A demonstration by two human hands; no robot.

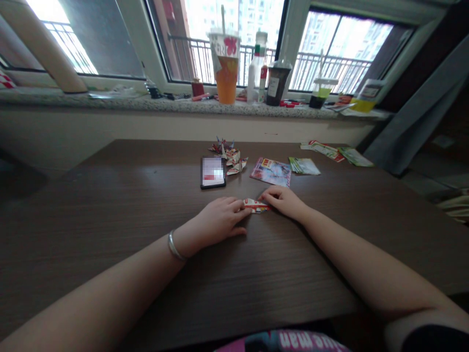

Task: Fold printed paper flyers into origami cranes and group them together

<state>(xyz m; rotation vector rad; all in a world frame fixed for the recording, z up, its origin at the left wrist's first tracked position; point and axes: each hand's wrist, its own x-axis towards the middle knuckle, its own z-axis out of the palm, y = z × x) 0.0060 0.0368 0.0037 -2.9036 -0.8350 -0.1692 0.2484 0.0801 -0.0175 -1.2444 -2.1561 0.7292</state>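
Note:
A small folded piece of printed paper (256, 206) lies flat on the dark wooden table (110, 205) between my two hands. My left hand (216, 221), with a silver bracelet at the wrist, presses its fingertips on the paper's left end. My right hand (284, 200) pinches and presses the paper's right end with curled fingers. Both hands rest on the tabletop.
Behind the hands lie a black phone (213, 172), a heap of folded paper cranes (229, 155), a colourful paper square (271, 171) and stacks of printed sheets (304, 166). The windowsill (110, 102) holds drink cups (226, 66) and bottles.

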